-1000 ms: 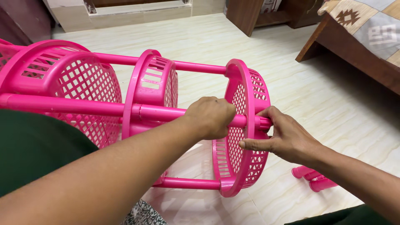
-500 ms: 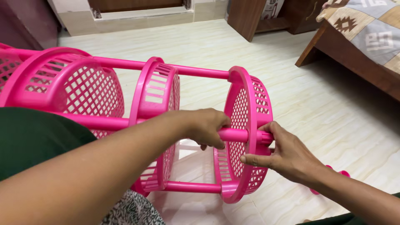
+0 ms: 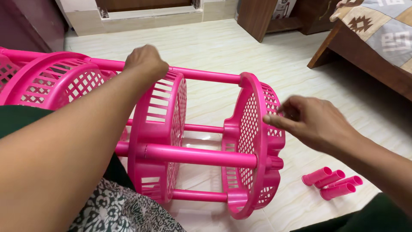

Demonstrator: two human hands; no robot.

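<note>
Head view: pink basket rack (image 3: 201, 146) lies on its side across the lap and tiled floor (image 3: 223, 56). Left hand (image 3: 146, 62) is clenched around its top pole (image 3: 201, 75). Right hand (image 3: 311, 120), fingers loosely spread, touches the end basket's rim (image 3: 266, 96). 4 pink tubes (image 3: 332, 182) lie nearby.

Left hand (image 3: 146, 62) fisted knuckles up, right hand (image 3: 315, 122) loosely curled, forefinger extended

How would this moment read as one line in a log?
left hand: grips top pole | right hand: open at end basket | rack on its side | loose tubes on floor
</note>
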